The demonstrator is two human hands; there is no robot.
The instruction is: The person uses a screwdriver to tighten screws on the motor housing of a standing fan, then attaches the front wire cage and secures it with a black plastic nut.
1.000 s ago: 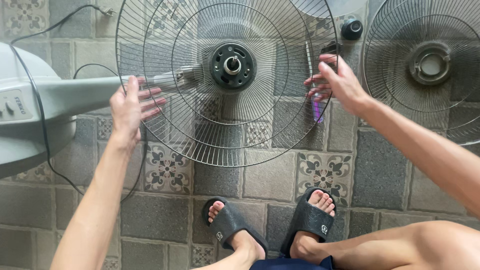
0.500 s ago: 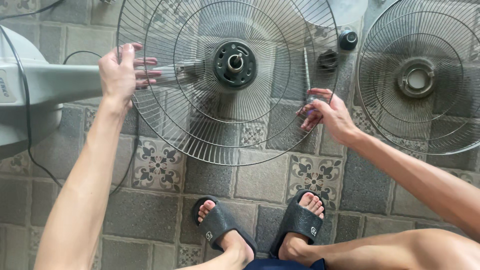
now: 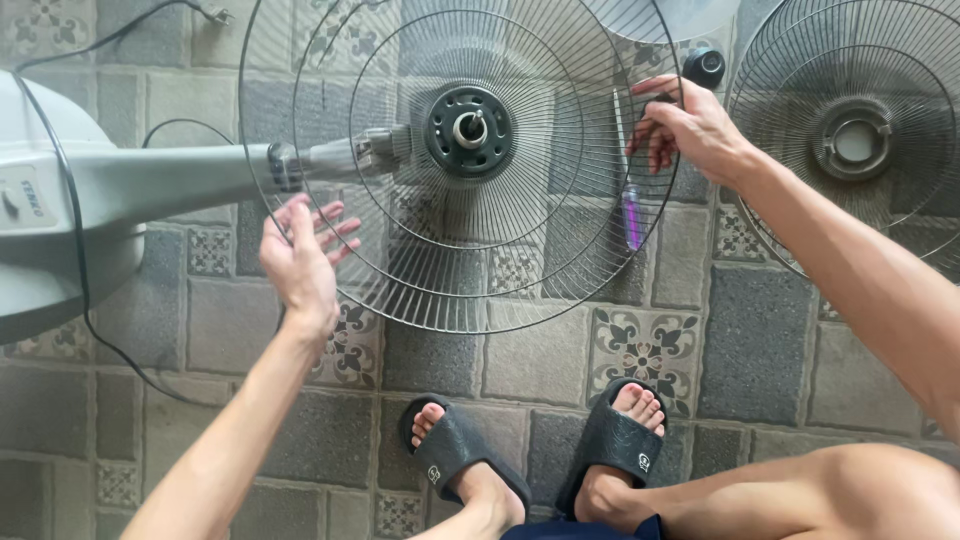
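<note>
Over the patterned floor tiles we have the rear wire guard (image 3: 460,260) mounted on the motor hub (image 3: 469,131) of the laid-down fan; our right hand (image 3: 690,125) pinches its far rim, while our left hand (image 3: 300,262) hovers open just off the near rim. Held from one side only, the guard could twist or spring (thin wires bend easily), and our fingers sit close to the screwdriver (image 3: 630,205) lying beneath.
</note>
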